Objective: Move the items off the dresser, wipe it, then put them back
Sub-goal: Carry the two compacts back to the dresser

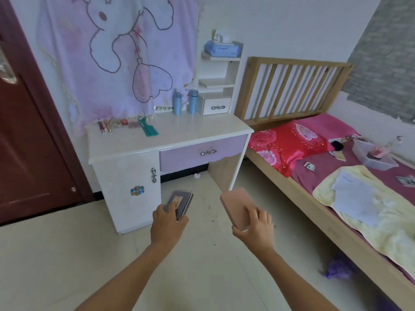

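The white dresser (197, 129) with a purple drawer stands against the wall ahead. At the back of its top are two blue bottles (177, 103), a teal comb (148, 129), a pink compact (134, 124) and several small cosmetics (104, 127). My left hand (168, 223) grips a dark purple case with a clear lid (179, 203) in front of the dresser. My right hand (254, 223) grips a pink rectangular box (234, 204) at the same height. Both hands are held above the floor, short of the dresser.
A wooden bed (314, 198) with pink bedding stands to the right, holding a red pillow (287, 144), a yellow towel (390, 232), papers and a white basket (370, 153). A brown door (29, 142) is on the left. A tissue pack (222, 48) tops the small shelf unit. Crumbs and a purple bag (339, 269) lie on the floor.
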`<state>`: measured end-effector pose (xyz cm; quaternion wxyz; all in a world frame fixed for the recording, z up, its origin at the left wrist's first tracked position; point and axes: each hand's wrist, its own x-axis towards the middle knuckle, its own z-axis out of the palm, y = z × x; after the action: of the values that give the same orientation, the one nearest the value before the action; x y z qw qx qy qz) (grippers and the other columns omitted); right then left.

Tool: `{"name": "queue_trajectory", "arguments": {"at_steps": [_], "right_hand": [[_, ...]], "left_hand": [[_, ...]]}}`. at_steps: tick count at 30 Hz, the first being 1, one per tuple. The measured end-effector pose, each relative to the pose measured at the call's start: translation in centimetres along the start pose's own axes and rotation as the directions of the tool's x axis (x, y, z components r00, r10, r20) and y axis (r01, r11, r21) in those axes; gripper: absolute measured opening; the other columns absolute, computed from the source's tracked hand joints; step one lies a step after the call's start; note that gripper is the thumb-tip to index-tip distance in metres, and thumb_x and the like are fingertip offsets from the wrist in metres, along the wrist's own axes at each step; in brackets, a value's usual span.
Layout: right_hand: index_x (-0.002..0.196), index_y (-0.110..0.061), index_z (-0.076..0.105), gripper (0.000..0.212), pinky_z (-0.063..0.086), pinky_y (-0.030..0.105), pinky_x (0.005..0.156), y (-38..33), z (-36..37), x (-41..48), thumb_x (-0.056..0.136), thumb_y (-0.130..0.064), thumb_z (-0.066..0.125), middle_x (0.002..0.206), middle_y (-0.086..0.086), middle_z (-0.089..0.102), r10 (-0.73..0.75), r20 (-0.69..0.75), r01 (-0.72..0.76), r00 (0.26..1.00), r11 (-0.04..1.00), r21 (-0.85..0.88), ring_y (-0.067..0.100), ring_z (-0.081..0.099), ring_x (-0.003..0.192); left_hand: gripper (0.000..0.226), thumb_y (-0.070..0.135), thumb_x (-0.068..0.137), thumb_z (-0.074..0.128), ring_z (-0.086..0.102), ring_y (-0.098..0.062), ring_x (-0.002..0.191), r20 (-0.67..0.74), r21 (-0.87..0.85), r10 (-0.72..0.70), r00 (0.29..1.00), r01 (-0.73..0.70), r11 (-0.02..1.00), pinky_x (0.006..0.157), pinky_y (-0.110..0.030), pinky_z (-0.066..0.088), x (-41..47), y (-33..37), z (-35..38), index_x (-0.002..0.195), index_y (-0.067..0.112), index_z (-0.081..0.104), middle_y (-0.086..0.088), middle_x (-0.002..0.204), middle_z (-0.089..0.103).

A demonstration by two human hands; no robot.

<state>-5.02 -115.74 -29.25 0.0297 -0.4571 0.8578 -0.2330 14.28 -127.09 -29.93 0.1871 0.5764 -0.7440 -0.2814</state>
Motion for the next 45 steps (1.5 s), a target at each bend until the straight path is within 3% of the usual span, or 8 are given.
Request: {"name": "queue_trajectory", "arguments": {"at_steps": [9, 13, 15, 26, 30, 38, 42, 45], "right_hand": [[0.128, -0.018, 0.043, 0.070, 0.042, 0.032, 0.089, 0.7, 4.4, 18.1, 0.069, -0.046, 0.068, 0.125, 0.008, 0.044, -0.245, 0.190, 0.243, 0.951, 0.970, 0.032, 0.026, 0.042, 0.109], [0.107, -0.023, 0.041, 0.065, 0.044, 0.035, 0.067, -0.8, 7.7, 21.3, 0.051, -0.046, 0.067, 0.101, 0.014, 0.057, -0.355, 0.176, 0.339, 0.918, 0.934, 0.116, 0.032, 0.053, 0.082], [0.105, -0.025, 0.037, 0.064, 0.046, 0.036, 0.066, -1.6, 9.0, 23.3, 0.050, -0.046, 0.064, 0.100, 0.014, 0.057, -0.391, 0.170, 0.371, 0.905, 0.919, 0.135, 0.033, 0.054, 0.081], [0.106, -0.028, 0.033, 0.061, 0.042, 0.034, 0.068, -8.6, 12.7, 39.0, 0.055, -0.042, 0.064, 0.102, 0.013, 0.053, -0.427, 0.168, 0.406, 0.889, 0.902, 0.144, 0.033, 0.049, 0.087], [0.122, -0.017, 0.046, 0.065, 0.043, 0.038, 0.083, -10.6, 14.4, 43.9, 0.066, -0.038, 0.072, 0.118, 0.012, 0.047, -0.350, 0.191, 0.336, 0.917, 0.936, 0.101, 0.031, 0.045, 0.104], [0.124, -0.012, 0.047, 0.066, 0.042, 0.036, 0.085, -12.3, 19.8, 49.8, 0.068, -0.039, 0.070, 0.119, 0.011, 0.047, -0.310, 0.320, 0.301, 0.895, 0.950, 0.079, 0.029, 0.043, 0.105], [0.122, -0.010, 0.050, 0.067, 0.042, 0.039, 0.084, -14.2, 22.7, 55.4, 0.065, -0.037, 0.072, 0.118, 0.015, 0.050, -0.358, 0.323, 0.340, 0.876, 0.933, 0.113, 0.034, 0.046, 0.103], [0.124, -0.012, 0.048, 0.073, 0.042, 0.038, 0.086, -15.7, 24.4, 59.8, 0.062, -0.049, 0.061, 0.121, 0.013, 0.048, -0.359, 0.351, 0.328, 0.864, 0.933, 0.148, 0.032, 0.046, 0.105]], "left_hand": [[0.050, 0.027, 0.086, 0.055, 0.045, -0.023, 0.109, -0.157, -0.136, -0.272, 0.950, 0.252, 0.958, 0.083, -0.031, 0.044, 11.0, 4.4, 3.2, 0.134, 0.022, 0.040, -0.010, 0.121, 0.042], [0.052, 0.027, 0.086, 0.055, 0.046, -0.027, 0.109, -0.192, -0.134, -0.359, 0.913, 0.338, 0.931, 0.086, -0.035, 0.046, 14.2, 3.2, 3.6, 0.135, 0.020, 0.039, -0.015, 0.122, 0.042], [0.053, 0.028, 0.086, 0.055, 0.045, -0.028, 0.110, -0.207, -0.137, -0.376, 0.903, 0.354, 0.925, 0.088, -0.036, 0.045, 16.3, 2.8, 3.5, 0.136, 0.020, 0.038, -0.016, 0.123, 0.042], [0.053, 0.030, 0.086, 0.056, 0.049, -0.031, 0.106, -0.239, -0.182, -0.369, 0.898, 0.332, 0.926, 0.085, -0.040, 0.051, 33.5, 1.4, 1.1, 0.135, 0.020, 0.038, -0.016, 0.121, 0.042], [0.055, 0.032, 0.085, 0.057, 0.048, -0.030, 0.106, -0.197, -0.168, -0.342, 0.919, 0.312, 0.935, 0.077, -0.043, 0.055, 40.2, 1.2, 0.4, 0.134, 0.021, 0.036, -0.014, 0.122, 0.039], [0.052, 0.033, 0.089, 0.050, 0.041, -0.026, 0.117, -0.126, -0.071, -0.405, 0.906, 0.399, 0.914, 0.090, -0.034, 0.045, 46.8, 0.3, 3.6, 0.137, 0.020, 0.034, -0.011, 0.127, 0.039], [0.051, 0.033, 0.088, 0.050, 0.042, -0.026, 0.116, -0.168, -0.040, -0.415, 0.894, 0.414, 0.909, 0.090, -0.033, 0.045, 52.3, 0.4, 4.6, 0.134, 0.019, 0.036, -0.013, 0.126, 0.039], [0.051, 0.030, 0.087, 0.053, 0.044, -0.032, 0.114, -0.226, -0.020, -0.439, 0.870, 0.446, 0.895, 0.089, -0.036, 0.045, 57.1, 0.6, 4.8, 0.133, 0.014, 0.039, -0.017, 0.124, 0.040]]}}
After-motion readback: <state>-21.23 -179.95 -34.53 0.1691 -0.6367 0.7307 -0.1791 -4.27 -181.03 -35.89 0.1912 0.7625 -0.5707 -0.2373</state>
